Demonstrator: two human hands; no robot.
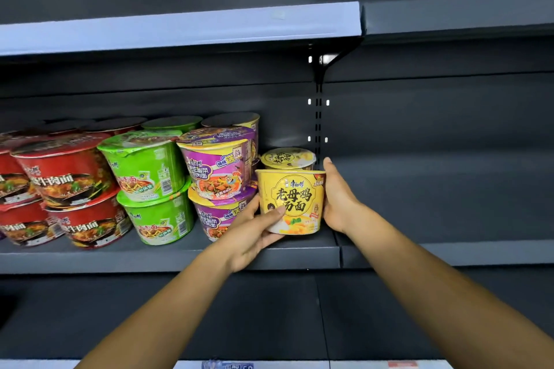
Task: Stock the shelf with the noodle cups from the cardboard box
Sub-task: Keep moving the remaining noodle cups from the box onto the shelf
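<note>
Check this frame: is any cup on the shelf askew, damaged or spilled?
Nothing spilled or visibly damaged. The stacked red cups and green cups lean slightly, possibly lens distortion. Both hands hold the yellow cup upright.

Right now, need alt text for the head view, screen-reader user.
Both hands, left hand and right hand, hold a yellow noodle cup at the right end of a dark grey metal shelf. A second yellow cup sits behind it, beside stacked purple cups, green cups and red cups.
</note>
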